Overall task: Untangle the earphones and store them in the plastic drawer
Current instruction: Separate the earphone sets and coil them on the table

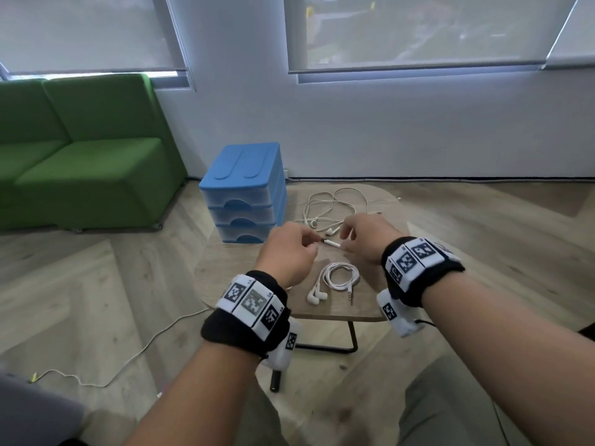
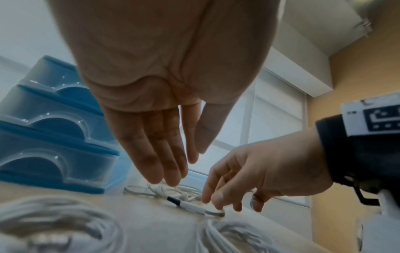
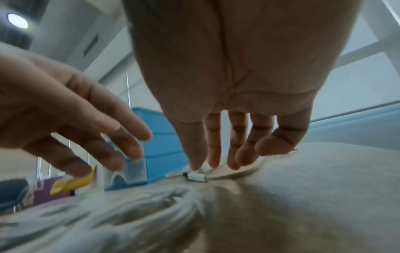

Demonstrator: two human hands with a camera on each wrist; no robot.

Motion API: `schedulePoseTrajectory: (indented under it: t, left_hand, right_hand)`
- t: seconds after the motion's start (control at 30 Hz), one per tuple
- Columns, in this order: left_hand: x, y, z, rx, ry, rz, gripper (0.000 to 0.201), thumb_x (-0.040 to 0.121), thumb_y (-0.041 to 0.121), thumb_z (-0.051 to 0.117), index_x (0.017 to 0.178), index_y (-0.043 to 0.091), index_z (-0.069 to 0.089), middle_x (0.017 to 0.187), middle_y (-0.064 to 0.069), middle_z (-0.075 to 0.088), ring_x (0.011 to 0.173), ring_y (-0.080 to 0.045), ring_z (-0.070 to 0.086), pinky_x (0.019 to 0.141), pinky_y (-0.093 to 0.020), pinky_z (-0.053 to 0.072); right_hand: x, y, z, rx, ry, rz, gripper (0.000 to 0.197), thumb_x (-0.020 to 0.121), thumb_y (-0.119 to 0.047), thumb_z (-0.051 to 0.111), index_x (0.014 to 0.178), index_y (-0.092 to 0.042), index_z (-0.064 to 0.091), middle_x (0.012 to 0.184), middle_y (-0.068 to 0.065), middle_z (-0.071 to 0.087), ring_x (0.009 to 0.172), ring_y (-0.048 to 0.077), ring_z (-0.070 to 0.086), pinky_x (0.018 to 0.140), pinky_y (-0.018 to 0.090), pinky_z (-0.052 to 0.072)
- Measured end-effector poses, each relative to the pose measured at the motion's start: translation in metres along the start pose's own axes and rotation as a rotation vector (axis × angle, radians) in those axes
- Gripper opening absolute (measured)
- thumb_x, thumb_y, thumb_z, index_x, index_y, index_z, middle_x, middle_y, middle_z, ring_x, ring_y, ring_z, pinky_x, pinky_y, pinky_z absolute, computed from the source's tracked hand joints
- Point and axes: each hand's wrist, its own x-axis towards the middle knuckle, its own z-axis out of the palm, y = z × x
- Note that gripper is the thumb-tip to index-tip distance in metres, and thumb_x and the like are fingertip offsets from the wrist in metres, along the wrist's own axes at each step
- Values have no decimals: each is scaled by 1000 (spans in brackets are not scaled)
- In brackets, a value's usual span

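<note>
Wood bench [image 1: 225, 272]: L hand [image 1: 286, 252] fingers straight, loose; R hand [image 1: 363, 236] fingers touch earphones [image 1: 331, 243] remote, drawer [image 1: 244, 194] at 11.

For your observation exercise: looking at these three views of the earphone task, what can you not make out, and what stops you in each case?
- Drawer contents: the blue drawer unit has all drawers closed, in the head view.
- Coiled earphones: only a blurred smear at the bottom of both wrist views.
- Inline remote: whether the right hand pinches or merely touches it; fingers hide the contact.
- Loose earphones: knots too small to judge in the head view; the left hand covers part.
</note>
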Motion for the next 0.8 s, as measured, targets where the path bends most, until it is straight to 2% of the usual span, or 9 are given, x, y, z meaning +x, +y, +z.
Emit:
schedulePoseTrajectory:
  t: [0.1, 0.2, 0.3, 0.43, 0.5, 0.6, 0.67, 0.73, 0.8]
  left_hand:
    - [9, 1, -16, 26, -66, -5, 23, 98, 17, 64, 116, 23, 76, 99, 3, 74, 92, -13, 67, 91, -33, 57]
    - [17, 0, -27, 74, -116, 21, 25, 99, 17, 63, 120, 24, 74, 104, 2, 73, 90, -14, 66, 86, -31, 57]
    - [25, 4, -32, 136, -143, 112, 33, 100, 17, 63, 131, 24, 67, 117, 2, 69, 105, -16, 66, 97, -32, 53]
    - [45, 14, -37, 275, -129, 239, 46, 99, 22, 64, 144, 24, 56, 139, -3, 57, 129, -20, 53, 113, -38, 41]
    - [57, 20, -40, 328, -84, 285, 35, 97, 28, 65, 132, 26, 63, 131, -4, 58, 127, -24, 51, 110, -42, 41]
    - [67, 31, -49, 239, 19, 332, 13, 99, 30, 63, 106, 22, 69, 111, -6, 61, 108, -23, 56, 95, -37, 43]
    - [73, 38, -57, 95, 11, 320, 19, 101, 30, 62, 100, 13, 70, 102, -14, 67, 95, -20, 58, 87, -38, 45]
    - [76, 45, -67, -116, -31, 307, 24, 102, 30, 59, 92, 13, 72, 102, -20, 72, 86, -18, 57, 81, -36, 44]
    - [78, 50, -72, -304, -58, 292, 28, 104, 27, 54, 84, 18, 72, 100, -13, 77, 86, -13, 63, 81, -30, 45]
  right_hand:
    - [16, -6, 4, -161, -77, -41, 12, 89, -22, 70, 100, -22, 66, 115, 3, 56, 101, 24, 60, 88, 33, 50]
    - [21, -13, 0, -321, -125, -118, 13, 93, -21, 62, 103, -17, 69, 123, 7, 56, 110, 29, 60, 97, 41, 52]
    - [22, -18, -13, -315, -103, -200, 7, 94, -28, 61, 89, -24, 62, 114, 0, 61, 102, 23, 57, 94, 45, 52]
    - [14, -24, -56, -146, -60, -379, 14, 97, -35, 61, 86, -30, 55, 95, -9, 64, 90, 16, 59, 82, 35, 46]
    - [7, -27, -82, 0, -61, -418, 11, 99, -28, 60, 89, -24, 58, 88, -9, 66, 84, 15, 59, 79, 32, 45]
    - [5, -22, -114, 40, -12, -422, 11, 103, -23, 54, 94, -19, 56, 84, -11, 66, 78, 5, 56, 72, 25, 41]
    - [9, -13, -128, 23, 30, -400, 12, 104, -23, 52, 92, -21, 54, 84, -10, 65, 75, 3, 53, 71, 27, 37]
    - [13, -2, -137, 15, 47, -348, 15, 105, -23, 50, 90, -24, 52, 85, -7, 67, 71, 6, 52, 70, 28, 37]
    - [18, 6, -139, 22, 31, -287, 13, 104, -24, 51, 91, -24, 52, 88, -4, 70, 71, 13, 54, 70, 31, 43]
